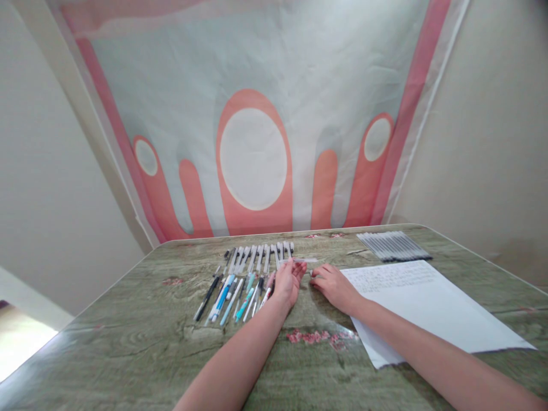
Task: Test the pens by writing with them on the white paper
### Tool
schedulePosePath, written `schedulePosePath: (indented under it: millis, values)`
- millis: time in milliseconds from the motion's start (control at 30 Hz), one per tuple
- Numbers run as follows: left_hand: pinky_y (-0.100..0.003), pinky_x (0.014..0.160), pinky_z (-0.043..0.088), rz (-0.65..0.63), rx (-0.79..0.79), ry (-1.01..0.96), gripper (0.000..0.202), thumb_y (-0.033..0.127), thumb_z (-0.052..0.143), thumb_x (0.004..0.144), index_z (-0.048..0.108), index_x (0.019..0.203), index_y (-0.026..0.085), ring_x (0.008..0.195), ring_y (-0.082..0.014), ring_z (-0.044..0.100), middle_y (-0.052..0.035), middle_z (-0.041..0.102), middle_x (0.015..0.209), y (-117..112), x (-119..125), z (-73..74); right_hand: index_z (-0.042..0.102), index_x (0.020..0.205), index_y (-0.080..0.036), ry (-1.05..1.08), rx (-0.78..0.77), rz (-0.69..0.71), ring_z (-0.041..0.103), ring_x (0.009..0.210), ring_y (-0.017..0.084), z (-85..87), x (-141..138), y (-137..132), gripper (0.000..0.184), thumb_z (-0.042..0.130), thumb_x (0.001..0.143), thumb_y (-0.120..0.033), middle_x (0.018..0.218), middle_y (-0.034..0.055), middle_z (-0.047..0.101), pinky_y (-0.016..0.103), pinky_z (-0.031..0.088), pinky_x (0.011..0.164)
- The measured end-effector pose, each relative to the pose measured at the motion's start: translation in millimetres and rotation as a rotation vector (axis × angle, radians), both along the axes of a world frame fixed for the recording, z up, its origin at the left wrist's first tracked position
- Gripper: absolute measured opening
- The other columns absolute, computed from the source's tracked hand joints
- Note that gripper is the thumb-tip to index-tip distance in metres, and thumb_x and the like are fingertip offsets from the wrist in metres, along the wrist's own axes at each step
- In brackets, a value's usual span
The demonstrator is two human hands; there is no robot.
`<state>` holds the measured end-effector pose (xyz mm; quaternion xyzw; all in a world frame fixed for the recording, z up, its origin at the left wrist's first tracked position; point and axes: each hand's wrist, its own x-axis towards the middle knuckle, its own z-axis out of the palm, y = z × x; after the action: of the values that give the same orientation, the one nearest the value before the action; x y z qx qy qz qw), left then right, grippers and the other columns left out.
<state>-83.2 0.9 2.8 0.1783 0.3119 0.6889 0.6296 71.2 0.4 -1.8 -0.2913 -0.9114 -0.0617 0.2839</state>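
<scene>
My left hand (290, 281) is closed around a slim whitish pen barrel (306, 260), which lies crosswise and sticks out to the right of the fingers. Close beside it, my right hand (331, 285) has its fingertips pressed together at a small light-coloured piece (311, 272), too small to name. Just left of my left hand lie several pens (222, 297) in black, blue, white and teal. Behind them, a row of clear pen barrels (259, 258) is laid out side by side. My left hand hides part of the nearest pens.
A sheet of paper with handwriting (428, 308) lies under my right forearm. Behind it, a batch of thin dark refills (394, 245) is lined up at the back right. The wood-patterned table (141, 342) ends at a hanging printed cloth (257, 63).
</scene>
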Motion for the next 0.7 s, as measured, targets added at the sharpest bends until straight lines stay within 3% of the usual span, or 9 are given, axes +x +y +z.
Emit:
schedulePosePath:
  millis: [100,400,700]
  values:
    - [-0.025,0.070,0.050,0.011,-0.006,0.007,0.010,0.022,0.050,0.082,0.051,0.081,0.012,0.068,-0.0128,0.062,-0.0081,0.063,0.072,0.3,-0.2,-0.4,0.060,0.082,-0.019,0.075,-0.064,-0.004,0.050,0.087,0.019,2.3,0.6,-2.7,0.010,0.050,0.082,-0.020,0.087,0.0051,0.060,0.034,0.040,0.077]
    - [-0.029,0.073,0.049,0.006,0.009,0.057,0.007,0.020,0.047,0.083,0.048,0.080,0.014,0.068,-0.0134,0.062,-0.0076,0.062,0.071,0.9,0.8,-2.5,0.057,0.092,-0.019,0.619,-0.274,-0.141,0.055,0.073,0.017,0.4,11.8,7.0,0.022,0.041,0.085,-0.033,0.082,0.0055,0.059,0.031,0.046,0.068]
    - [-0.030,0.074,0.048,-0.018,0.021,0.105,0.007,0.021,0.046,0.083,0.047,0.083,0.014,0.068,-0.0131,0.062,-0.0055,0.061,0.070,-0.3,3.2,-2.7,0.060,0.097,-0.021,0.647,-0.242,-0.065,0.054,0.087,0.019,7.6,10.4,2.6,0.023,0.041,0.086,-0.030,0.090,0.0062,0.058,0.034,0.045,0.079]
